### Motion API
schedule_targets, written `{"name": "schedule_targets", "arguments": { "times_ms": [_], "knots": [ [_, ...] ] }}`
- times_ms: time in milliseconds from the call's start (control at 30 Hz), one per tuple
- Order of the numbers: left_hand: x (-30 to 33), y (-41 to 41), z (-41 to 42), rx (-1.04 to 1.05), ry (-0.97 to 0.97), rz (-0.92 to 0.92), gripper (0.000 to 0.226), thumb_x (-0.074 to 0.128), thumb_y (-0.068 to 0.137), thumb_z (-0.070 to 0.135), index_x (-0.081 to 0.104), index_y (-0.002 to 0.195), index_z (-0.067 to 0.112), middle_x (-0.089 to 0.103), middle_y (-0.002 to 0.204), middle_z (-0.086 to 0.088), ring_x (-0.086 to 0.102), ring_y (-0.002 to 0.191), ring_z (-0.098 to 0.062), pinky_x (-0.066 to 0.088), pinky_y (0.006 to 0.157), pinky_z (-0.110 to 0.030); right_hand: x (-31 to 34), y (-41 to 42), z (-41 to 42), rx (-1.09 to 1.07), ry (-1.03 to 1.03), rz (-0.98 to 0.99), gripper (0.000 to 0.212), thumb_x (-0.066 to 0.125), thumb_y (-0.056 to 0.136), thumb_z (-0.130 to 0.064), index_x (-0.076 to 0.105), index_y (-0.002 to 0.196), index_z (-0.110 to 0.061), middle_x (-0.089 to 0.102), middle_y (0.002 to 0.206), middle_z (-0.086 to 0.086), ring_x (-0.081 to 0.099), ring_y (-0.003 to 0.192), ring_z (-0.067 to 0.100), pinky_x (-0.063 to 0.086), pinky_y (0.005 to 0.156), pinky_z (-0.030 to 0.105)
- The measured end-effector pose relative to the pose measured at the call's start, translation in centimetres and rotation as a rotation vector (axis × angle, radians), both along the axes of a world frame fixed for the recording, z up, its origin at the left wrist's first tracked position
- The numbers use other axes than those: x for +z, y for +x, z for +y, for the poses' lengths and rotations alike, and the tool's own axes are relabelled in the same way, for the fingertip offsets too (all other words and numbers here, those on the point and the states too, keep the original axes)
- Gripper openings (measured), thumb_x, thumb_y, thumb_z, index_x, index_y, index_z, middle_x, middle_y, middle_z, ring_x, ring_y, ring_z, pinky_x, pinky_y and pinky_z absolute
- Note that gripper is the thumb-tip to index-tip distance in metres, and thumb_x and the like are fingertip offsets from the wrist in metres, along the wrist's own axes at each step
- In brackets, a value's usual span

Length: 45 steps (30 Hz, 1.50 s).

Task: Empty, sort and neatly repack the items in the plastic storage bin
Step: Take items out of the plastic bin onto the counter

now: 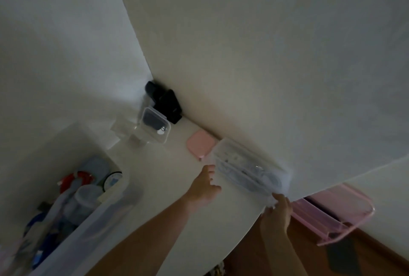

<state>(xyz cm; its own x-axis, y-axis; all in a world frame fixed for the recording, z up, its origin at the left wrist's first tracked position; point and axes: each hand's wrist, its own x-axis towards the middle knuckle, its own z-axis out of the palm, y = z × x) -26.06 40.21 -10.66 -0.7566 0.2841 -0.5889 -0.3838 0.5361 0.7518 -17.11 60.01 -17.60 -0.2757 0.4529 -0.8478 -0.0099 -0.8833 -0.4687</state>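
The plastic storage bin (115, 207) stands at the lower left of the white table, filled with mixed items in blue, red and grey. A clear flat case (247, 171) holding white and grey cables lies against the wall at the table's right edge. My right hand (277, 211) grips the near corner of that case. My left hand (204, 185) rests flat on the table just left of the case, fingers apart, holding nothing. A pink pouch (200, 144) lies beside the case. A small clear box (155, 128) with a dark item inside sits farther back.
A black device (164, 103) stands in the wall corner behind the small clear box. A pink plastic lid (336, 213) leans off the table's right side above the wooden floor. The white table (168, 187) curves away at its right edge.
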Motion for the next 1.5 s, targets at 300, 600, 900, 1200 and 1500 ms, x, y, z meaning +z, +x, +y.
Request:
{"name": "schedule_targets", "arguments": {
  "times_ms": [300,600,900,1200,1500],
  "knots": [
    [-0.3,-1.1,-3.0,0.015,-0.049,0.040,0.062,0.060,0.087,0.001,0.040,0.144,0.016,0.053,0.138,-0.007,0.061,0.110,-0.021,0.049,0.095,-0.029,2.9,-3.6,-4.1,0.374,0.231,-0.080,0.048,0.065,0.090,-0.008,0.049,0.134,-0.016,0.052,0.125,0.005,0.049,0.118,0.021,0.039,0.110,0.037],
    [3.4,1.4,-10.9,0.118,-0.084,0.187,0.043,0.062,0.077,0.027,0.060,0.120,0.026,0.069,0.108,-0.002,0.063,0.083,-0.005,0.050,0.079,-0.020,4.4,-4.2,-6.5,0.416,0.404,-0.339,0.009,0.060,0.084,-0.004,0.053,0.087,-0.008,0.054,0.095,0.011,0.052,0.073,0.020,0.048,0.061,0.031],
    [11.4,6.5,-26.5,0.435,-0.438,0.787,0.013,0.059,0.095,0.022,0.065,0.105,0.026,0.065,0.100,0.009,0.060,0.092,-0.009,0.048,0.080,-0.024,17.0,-8.0,-28.6,1.122,0.981,0.335,0.028,0.070,0.084,-0.011,0.060,0.108,-0.022,0.068,0.098,-0.006,0.066,0.082,0.008,0.053,0.074,0.030],
    [7.0,7.0,-38.9,0.282,-0.635,0.301,0.057,0.062,0.088,0.032,0.043,0.140,0.019,0.059,0.125,-0.010,0.058,0.110,-0.032,0.043,0.076,-0.031,14.3,-14.7,-43.1,2.706,1.754,0.411,0.109,0.076,0.076,-0.043,0.009,0.155,-0.010,0.034,0.152,0.015,0.026,0.144,0.038,0.019,0.120,0.043],
    [10.4,5.7,-37.1,0.662,0.059,0.325,0.054,0.060,0.079,0.074,0.056,0.115,0.034,0.064,0.111,0.011,0.063,0.100,-0.007,0.055,0.086,-0.027,18.5,-14.2,-41.9,2.240,1.565,0.651,0.099,0.086,0.060,-0.042,0.034,0.144,-0.030,0.033,0.128,-0.008,0.040,0.120,0.011,0.046,0.096,0.030]
  ]
}}
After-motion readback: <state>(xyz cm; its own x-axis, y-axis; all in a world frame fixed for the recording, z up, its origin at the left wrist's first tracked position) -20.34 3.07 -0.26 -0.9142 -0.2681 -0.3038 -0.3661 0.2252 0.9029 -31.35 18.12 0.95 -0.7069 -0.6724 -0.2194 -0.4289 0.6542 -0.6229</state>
